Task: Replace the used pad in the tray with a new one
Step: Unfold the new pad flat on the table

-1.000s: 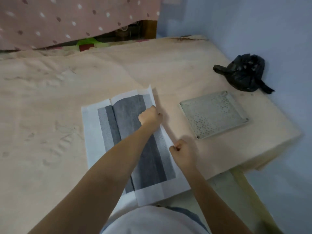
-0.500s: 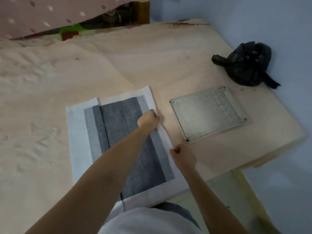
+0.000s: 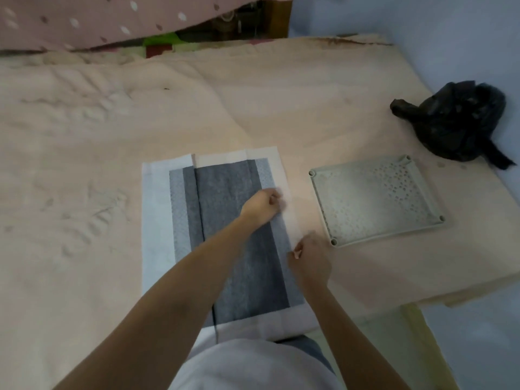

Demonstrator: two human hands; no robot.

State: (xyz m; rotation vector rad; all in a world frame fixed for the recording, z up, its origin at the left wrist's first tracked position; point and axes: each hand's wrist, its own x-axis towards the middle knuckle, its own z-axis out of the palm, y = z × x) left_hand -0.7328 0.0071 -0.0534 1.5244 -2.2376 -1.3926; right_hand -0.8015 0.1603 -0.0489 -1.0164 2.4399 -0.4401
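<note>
A new pad (image 3: 225, 249) with a dark grey middle and white border lies partly unfolded on the beige bed surface in front of me. My left hand (image 3: 263, 205) pinches the pad's right white edge near its upper half. Lower down the same edge, my right hand (image 3: 308, 258) pinches it too. A pale green perforated tray grid (image 3: 374, 199) lies flat to the right of the pad, apart from it. A tied black plastic bag (image 3: 458, 122) sits beyond the grid near the wall.
The beige mattress (image 3: 112, 122) stretches left and back. Its right edge drops off just below the grid, beside a pale blue wall (image 3: 450, 38). A pink dotted cloth (image 3: 84, 21) hangs at the far end.
Both hands have kept their pinch on the pad's right edge and drawn it rightward, so the white border lies wider and flatter. The view shifted slightly.
</note>
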